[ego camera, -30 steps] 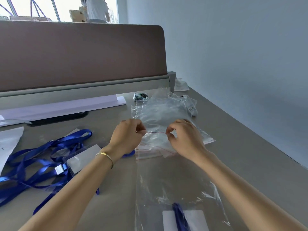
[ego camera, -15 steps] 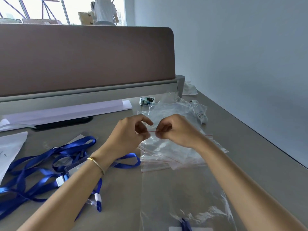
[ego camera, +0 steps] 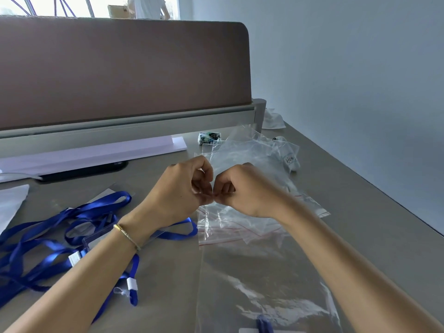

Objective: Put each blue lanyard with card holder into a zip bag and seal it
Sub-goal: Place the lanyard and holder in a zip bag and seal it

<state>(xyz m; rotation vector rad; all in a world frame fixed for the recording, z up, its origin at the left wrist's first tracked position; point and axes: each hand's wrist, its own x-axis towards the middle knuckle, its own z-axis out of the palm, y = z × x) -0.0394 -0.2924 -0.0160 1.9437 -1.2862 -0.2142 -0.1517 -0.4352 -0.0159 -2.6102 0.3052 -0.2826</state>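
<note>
My left hand and my right hand meet knuckle to knuckle above the desk, both pinching the red-lined top edge of a clear zip bag that stands up behind them. Under it lies a loose pile of empty zip bags. A tangle of blue lanyards with clear card holders lies to the left, one strap running under my left wrist. Near the bottom edge a filled zip bag holds a blue lanyard and card holder.
A brown desk divider with a grey rail closes the back. Below it are a white strip, a black flat object and a small printed packet. White paper lies far left. The wall runs along the right.
My hands have come together from about a hand's width apart along the bag's top edge, and lifted slightly. The view has tilted up, so the filled bag sits lower in frame.
</note>
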